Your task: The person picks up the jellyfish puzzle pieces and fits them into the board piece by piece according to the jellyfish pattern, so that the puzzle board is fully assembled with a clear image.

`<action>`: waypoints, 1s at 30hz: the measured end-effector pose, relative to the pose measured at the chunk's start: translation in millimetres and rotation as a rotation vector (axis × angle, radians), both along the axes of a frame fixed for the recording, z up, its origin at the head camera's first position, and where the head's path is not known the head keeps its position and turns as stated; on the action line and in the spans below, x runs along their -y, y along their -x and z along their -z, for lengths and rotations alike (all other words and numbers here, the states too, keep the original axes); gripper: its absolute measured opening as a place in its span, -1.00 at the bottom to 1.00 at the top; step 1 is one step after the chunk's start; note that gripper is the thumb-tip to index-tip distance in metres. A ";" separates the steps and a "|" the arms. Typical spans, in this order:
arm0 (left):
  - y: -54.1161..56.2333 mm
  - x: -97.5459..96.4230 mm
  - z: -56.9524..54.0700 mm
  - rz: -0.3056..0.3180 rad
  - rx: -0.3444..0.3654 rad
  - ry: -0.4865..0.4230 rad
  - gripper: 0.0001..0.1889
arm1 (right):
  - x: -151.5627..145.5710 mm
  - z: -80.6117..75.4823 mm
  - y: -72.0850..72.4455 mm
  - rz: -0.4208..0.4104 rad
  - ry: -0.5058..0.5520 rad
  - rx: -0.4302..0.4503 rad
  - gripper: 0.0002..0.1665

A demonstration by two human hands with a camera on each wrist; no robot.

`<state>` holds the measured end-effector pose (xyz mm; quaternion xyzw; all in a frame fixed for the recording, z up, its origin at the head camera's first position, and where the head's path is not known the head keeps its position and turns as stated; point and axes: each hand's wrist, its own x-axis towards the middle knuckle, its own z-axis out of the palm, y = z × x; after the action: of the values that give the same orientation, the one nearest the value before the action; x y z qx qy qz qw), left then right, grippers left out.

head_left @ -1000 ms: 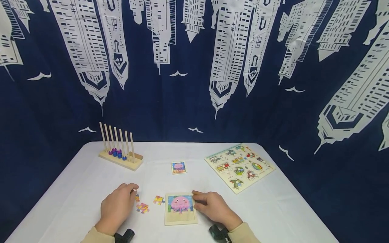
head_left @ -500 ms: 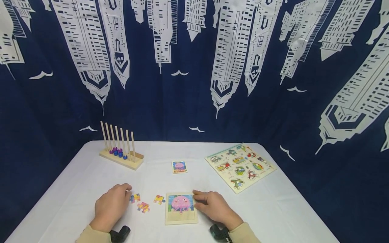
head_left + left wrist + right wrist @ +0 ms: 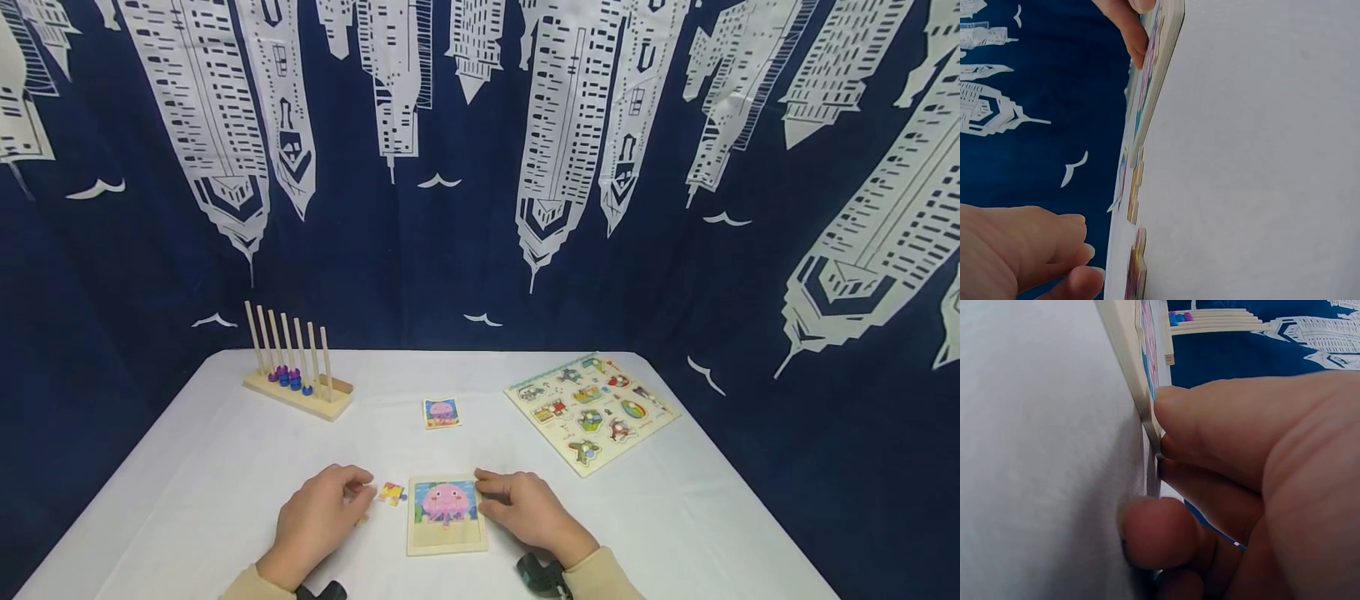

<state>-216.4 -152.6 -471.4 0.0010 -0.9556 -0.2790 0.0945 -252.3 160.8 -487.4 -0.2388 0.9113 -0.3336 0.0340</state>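
A wooden jigsaw board (image 3: 446,540) lies near the front of the table, its upper part filled with a pink jellyfish picture and its lower strip bare wood. At its upper right corner my right hand (image 3: 528,512) holds the edge, thumb and fingertips against the frame in the right wrist view. To the left, my left hand (image 3: 318,517) hovers over loose jigsaw pieces, mostly hiding them. Its fingers are loosely bent with nothing between them in the left wrist view, above a jigsaw piece (image 3: 1137,269). Another yellow jigsaw piece (image 3: 392,493) lies between that hand and the board.
A small jellyfish picture card (image 3: 442,413) lies beyond the board. At the back left stands a wooden peg rack (image 3: 318,407) with blue and purple beads. A large picture puzzle board (image 3: 551,433) lies at the back right. A dark blue patterned curtain (image 3: 450,275) hangs behind the table.
My left hand drew back left, uncovering the loose pieces, then moved right and now covers most of them. My right hand and the jigsaw board have stayed put.
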 end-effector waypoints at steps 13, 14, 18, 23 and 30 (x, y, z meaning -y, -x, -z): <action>-1.4 22.4 -6.9 0.007 0.030 0.116 -0.90 | 1.8 1.5 -0.1 -0.004 0.007 0.005 -0.60; -0.7 24.2 -8.6 0.004 0.040 0.122 -0.91 | 1.4 1.9 0.0 -0.004 0.004 0.002 -0.60; 2.2 31.2 -14.0 -0.011 0.088 0.124 -0.92 | -0.5 0.8 -0.2 0.002 0.001 0.004 -0.59; 5.1 43.6 -19.9 -0.042 0.137 0.131 -0.86 | -1.2 -0.3 -0.4 0.004 0.002 0.007 -0.59; 7.8 57.0 -18.9 -0.087 0.188 0.135 -0.81 | -1.4 -0.7 -1.2 0.002 0.008 0.016 -0.60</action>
<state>-224.2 -209.6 -452.5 0.0622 -0.9760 -0.2082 0.0161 -251.1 162.2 -486.8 -0.2355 0.9098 -0.3393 0.0400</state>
